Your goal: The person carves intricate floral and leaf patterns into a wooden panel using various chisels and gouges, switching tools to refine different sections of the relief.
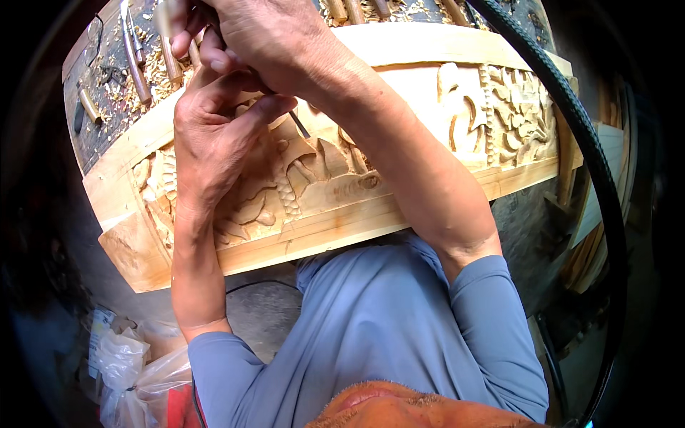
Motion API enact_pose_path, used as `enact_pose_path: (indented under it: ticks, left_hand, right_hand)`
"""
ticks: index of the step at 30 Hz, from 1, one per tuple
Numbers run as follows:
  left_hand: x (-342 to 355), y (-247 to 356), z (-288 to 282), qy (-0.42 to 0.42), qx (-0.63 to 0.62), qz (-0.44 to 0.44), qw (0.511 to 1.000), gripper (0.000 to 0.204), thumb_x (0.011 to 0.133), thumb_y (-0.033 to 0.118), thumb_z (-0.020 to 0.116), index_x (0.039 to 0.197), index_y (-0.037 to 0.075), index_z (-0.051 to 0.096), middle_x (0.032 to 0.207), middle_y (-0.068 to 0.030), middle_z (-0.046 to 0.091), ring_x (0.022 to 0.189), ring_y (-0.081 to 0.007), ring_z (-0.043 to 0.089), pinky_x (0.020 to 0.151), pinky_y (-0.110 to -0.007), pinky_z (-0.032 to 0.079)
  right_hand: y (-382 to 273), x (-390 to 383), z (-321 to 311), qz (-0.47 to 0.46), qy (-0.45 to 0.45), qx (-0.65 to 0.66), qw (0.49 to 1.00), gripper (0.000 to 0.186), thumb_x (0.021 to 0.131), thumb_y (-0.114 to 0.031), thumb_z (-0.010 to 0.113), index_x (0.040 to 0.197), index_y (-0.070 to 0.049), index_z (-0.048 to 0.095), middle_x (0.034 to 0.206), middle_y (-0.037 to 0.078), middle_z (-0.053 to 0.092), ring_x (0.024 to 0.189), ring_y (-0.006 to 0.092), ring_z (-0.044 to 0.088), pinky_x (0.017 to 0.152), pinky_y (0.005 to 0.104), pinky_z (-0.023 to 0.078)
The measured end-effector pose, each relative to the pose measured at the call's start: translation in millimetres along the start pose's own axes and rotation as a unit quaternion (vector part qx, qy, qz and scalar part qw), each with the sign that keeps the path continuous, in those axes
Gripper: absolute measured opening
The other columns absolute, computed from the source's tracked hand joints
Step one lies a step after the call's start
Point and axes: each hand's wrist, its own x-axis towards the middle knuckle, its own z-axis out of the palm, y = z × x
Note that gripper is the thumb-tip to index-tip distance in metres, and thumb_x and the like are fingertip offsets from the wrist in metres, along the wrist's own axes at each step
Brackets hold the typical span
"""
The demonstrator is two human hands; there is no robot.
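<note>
A thick pale wooden panel (335, 222) with relief carving lies across the bench before me. My left hand (214, 132) rests over its left half, fingers wrapped round the shaft of a carving chisel. The chisel's thin dark blade (300, 125) sticks out past the thumb and slants down to the carved surface. Above and partly over the left hand, my right hand (267, 39) is closed on the same chisel's handle end, which is mostly hidden by the fingers and blurred. My hands cover part of the carving.
Several wooden-handled chisels (135, 75) and curled shavings lie on the dark bench (100, 143) beyond the panel. A thick black braided cable (571, 107) arcs down the right side. Boards (606, 185) lean at the right. A clear plastic bag (132, 371) stands at lower left.
</note>
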Motion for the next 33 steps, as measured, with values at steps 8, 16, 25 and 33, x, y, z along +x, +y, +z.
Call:
enact_pose_path:
  ticks: [8, 16, 25, 33]
  left_hand:
    - [1.2, 2.2, -2.9, -0.007, 0.049, 0.019, 0.999, 0.018, 0.092, 0.002, 0.092, 0.107, -0.007, 0.087, 0.111, -0.0054, 0.075, 0.101, -0.0146, 0.074, 0.088, -0.031, 0.060]
    - [2.3, -2.6, -4.2, -0.001, 0.040, 0.053, 0.998, 0.018, 0.093, 0.003, 0.094, 0.106, -0.007, 0.086, 0.108, -0.0056, 0.076, 0.094, -0.0137, 0.075, 0.084, -0.029, 0.061]
    - [-1.9, -6.0, -5.9, 0.025, 0.046, -0.014, 0.999, 0.022, 0.089, 0.007, 0.098, 0.101, -0.006, 0.086, 0.108, -0.0069, 0.075, 0.095, -0.0151, 0.074, 0.083, -0.031, 0.060]
    - [-2.3, -5.7, -3.0, 0.031, 0.062, 0.008, 0.998, 0.023, 0.089, 0.011, 0.099, 0.098, -0.005, 0.086, 0.108, -0.0078, 0.073, 0.095, -0.0171, 0.074, 0.082, -0.031, 0.060]
  right_hand:
    - [-25.2, -2.1, 7.0, 0.071, 0.031, -0.068, 0.995, 0.052, 0.125, -0.042, 0.050, 0.096, -0.005, 0.071, 0.074, 0.004, 0.071, 0.054, 0.0085, 0.058, 0.052, 0.0271, 0.047]
    - [-31.0, -1.8, 22.1, 0.080, 0.099, -0.158, 0.979, 0.054, 0.121, -0.047, 0.058, 0.092, -0.004, 0.073, 0.068, 0.003, 0.070, 0.059, 0.0113, 0.065, 0.056, 0.0309, 0.049]
    - [-21.8, 1.4, 24.5, 0.064, 0.105, -0.181, 0.976, 0.054, 0.119, -0.045, 0.060, 0.085, -0.005, 0.073, 0.065, 0.004, 0.068, 0.059, 0.0144, 0.065, 0.062, 0.0348, 0.052]
    - [-8.3, 3.0, 16.8, 0.072, 0.085, -0.149, 0.983, 0.052, 0.120, -0.043, 0.060, 0.086, -0.005, 0.072, 0.064, 0.005, 0.066, 0.060, 0.0142, 0.064, 0.059, 0.0344, 0.051]
